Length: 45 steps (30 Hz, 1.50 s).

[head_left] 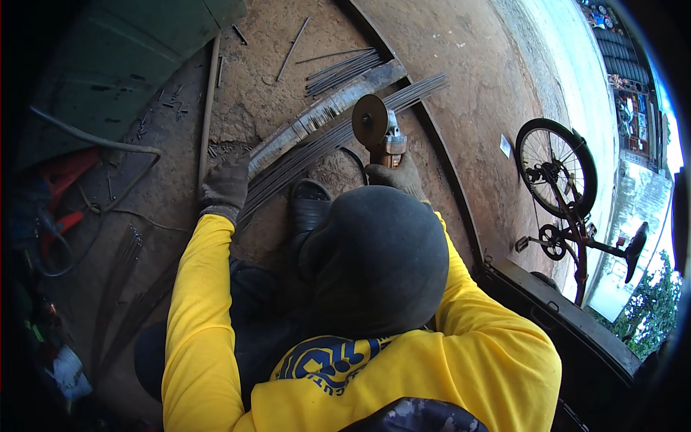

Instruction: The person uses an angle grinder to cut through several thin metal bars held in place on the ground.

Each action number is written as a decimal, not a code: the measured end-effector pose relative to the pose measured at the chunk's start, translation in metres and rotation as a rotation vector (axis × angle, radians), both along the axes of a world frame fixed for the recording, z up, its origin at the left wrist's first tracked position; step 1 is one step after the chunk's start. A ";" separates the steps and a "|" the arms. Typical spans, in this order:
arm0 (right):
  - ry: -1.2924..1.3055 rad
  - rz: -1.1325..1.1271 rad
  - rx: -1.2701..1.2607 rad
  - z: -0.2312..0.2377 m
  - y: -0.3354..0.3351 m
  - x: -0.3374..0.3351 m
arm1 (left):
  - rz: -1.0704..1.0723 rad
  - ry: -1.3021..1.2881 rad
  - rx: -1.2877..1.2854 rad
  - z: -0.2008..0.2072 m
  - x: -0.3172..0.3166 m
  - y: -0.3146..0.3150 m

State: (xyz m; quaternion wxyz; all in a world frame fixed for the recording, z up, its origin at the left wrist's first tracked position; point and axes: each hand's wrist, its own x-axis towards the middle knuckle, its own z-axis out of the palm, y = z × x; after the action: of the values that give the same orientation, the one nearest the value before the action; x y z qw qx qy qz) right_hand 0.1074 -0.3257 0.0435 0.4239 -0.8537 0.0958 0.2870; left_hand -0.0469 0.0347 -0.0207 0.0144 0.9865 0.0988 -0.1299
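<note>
My right hand (399,177), in a grey work glove, is closed round the body of an angle grinder (389,147). The grinder's brown disc (370,121) stands above a bundle of thin metal rods (327,147). My left hand (225,186), also gloved, is at the near end of a long worn beam (299,126), beside the rods. Its fingers look curled, but what they grip is hidden. The rods slant from near my left wrist to the far right, alongside the beam. My foot in a black clog (308,201) is beside the rods, below my bent dark knee (381,259).
A long pipe (210,108) lies left of the beam. More rods (344,72) and short cut pieces are scattered on the dirt floor. A dark metal rail (446,155) curves along the right. Beyond it stands a bicycle (558,173). Cables (93,137) and red-handled items (65,176) are at left.
</note>
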 end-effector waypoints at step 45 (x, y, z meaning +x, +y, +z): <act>0.076 0.028 -0.052 0.025 0.013 0.000 | 0.068 0.098 -0.162 0.012 0.086 -0.050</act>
State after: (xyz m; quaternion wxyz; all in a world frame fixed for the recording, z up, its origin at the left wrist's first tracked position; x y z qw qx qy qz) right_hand 0.1073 -0.3131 0.0688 0.3937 -0.8540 0.1074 0.3227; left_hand 0.0395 -0.0152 -0.0092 0.0936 0.9706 0.1221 -0.1851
